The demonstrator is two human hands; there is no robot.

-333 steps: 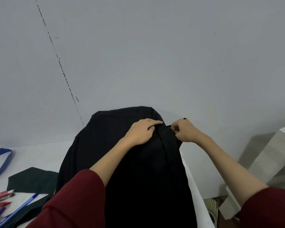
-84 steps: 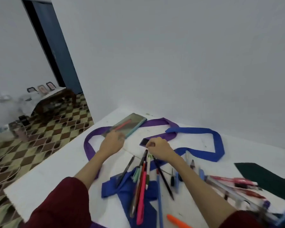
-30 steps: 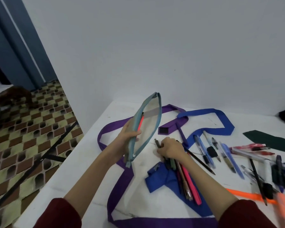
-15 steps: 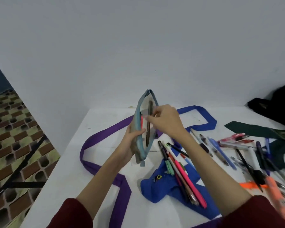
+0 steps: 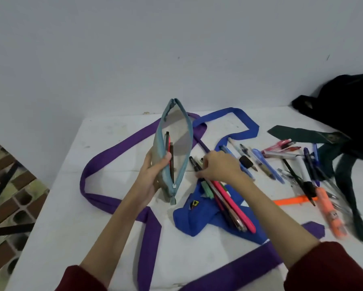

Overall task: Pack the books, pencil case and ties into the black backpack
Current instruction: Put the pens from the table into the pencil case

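The left hand [image 5: 153, 175] grips the open pencil case [image 5: 174, 148] upright above the counter [image 5: 117, 238], two pens already inside. The right hand [image 5: 216, 166] curls onto a bundle of pens [image 5: 224, 198] lying on the blue tie [image 5: 197, 219]. She seems to be filling the case; next, lift those and slide them in. Three ties: purple [image 5: 117, 148], blue, dark green [image 5: 302, 134]. One backpack [image 5: 348, 101] far right; no books visible.

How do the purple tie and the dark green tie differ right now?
The purple tie loops across the table's left and near side, passing under both arms; the dark green tie lies at the right beside the black backpack. Purple is bright, green almost black. A badge shows on the green tie, none on the purple. Both are unpacked.
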